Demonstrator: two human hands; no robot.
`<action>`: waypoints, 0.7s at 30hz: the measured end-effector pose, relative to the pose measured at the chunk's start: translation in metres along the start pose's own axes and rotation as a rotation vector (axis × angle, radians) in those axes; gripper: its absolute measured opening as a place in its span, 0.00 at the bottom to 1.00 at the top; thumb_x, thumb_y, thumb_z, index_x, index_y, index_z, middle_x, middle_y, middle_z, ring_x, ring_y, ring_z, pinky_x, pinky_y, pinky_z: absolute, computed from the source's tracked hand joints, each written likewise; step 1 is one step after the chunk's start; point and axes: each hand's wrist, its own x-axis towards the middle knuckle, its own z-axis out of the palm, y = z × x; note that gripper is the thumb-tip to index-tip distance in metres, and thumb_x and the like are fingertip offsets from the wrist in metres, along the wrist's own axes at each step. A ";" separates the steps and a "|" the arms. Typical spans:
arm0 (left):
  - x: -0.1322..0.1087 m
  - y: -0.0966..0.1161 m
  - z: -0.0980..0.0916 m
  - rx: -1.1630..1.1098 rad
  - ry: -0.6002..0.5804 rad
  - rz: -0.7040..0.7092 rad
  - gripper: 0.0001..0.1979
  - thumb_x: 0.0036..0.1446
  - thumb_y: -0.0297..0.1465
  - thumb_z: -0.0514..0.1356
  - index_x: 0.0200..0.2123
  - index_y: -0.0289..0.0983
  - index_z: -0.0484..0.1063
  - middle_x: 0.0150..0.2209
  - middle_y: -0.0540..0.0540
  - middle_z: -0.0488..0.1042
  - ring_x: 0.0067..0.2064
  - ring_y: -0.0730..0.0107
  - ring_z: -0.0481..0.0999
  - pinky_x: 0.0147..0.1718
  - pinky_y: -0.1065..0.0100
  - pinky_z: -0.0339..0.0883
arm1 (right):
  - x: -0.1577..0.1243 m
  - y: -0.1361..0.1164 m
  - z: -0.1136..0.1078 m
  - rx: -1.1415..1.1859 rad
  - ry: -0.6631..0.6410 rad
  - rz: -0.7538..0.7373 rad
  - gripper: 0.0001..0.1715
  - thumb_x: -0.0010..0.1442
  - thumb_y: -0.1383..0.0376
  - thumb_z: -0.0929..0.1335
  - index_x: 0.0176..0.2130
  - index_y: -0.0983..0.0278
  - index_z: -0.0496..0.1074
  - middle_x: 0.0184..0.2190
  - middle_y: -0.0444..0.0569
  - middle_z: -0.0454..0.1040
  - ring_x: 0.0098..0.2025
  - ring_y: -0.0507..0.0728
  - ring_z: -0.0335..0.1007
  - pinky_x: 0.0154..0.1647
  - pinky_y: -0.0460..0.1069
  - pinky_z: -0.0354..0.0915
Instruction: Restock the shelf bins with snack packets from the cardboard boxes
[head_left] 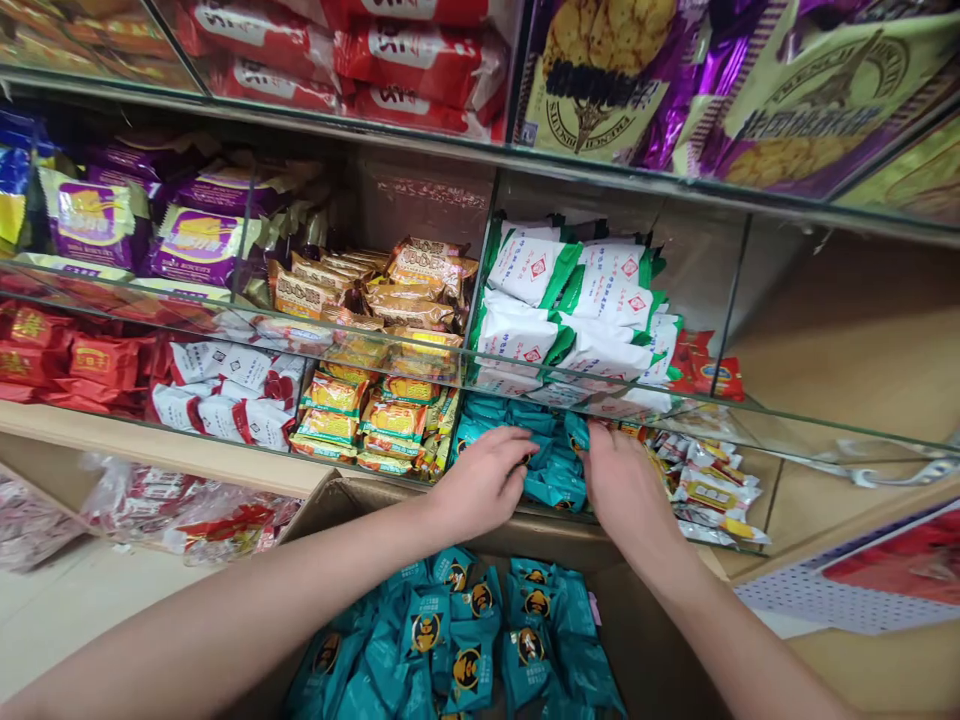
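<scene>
**Both hands among the teal packets**

The left hand [484,482] lies palm down, fingers curled onto the small teal foil snack packets [559,480] heaped under the clear glass shelf [787,422]. The right hand [626,490] reaches in just beside it, fingertips buried among them. Whether either hand grips a packet cannot be told. Below the wrists, an open brown cardboard box [337,500] holds more teal packets [465,630].
</scene>
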 end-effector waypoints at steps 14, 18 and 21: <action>0.056 -0.018 0.024 0.652 -0.416 -0.095 0.33 0.52 0.40 0.53 0.58 0.28 0.52 0.58 0.32 0.56 0.56 0.48 0.57 0.54 0.48 0.44 | 0.067 -0.014 0.033 -0.030 -0.152 0.011 0.24 0.58 0.74 0.52 0.50 0.72 0.65 0.41 0.64 0.71 0.46 0.64 0.66 0.50 0.58 0.55; 0.052 -0.021 0.025 0.696 -0.417 -0.061 0.33 0.52 0.39 0.54 0.58 0.28 0.51 0.59 0.33 0.53 0.57 0.49 0.55 0.54 0.47 0.43 | 0.085 -0.009 0.046 -0.004 -0.107 0.018 0.26 0.59 0.73 0.52 0.55 0.70 0.59 0.46 0.60 0.70 0.50 0.62 0.63 0.54 0.59 0.50; 0.054 -0.021 0.027 0.678 -0.427 -0.080 0.35 0.51 0.39 0.55 0.58 0.29 0.50 0.59 0.33 0.53 0.57 0.49 0.55 0.53 0.47 0.46 | 0.093 -0.005 0.054 0.028 -0.092 0.022 0.27 0.60 0.71 0.53 0.58 0.70 0.54 0.50 0.59 0.67 0.53 0.61 0.59 0.55 0.58 0.49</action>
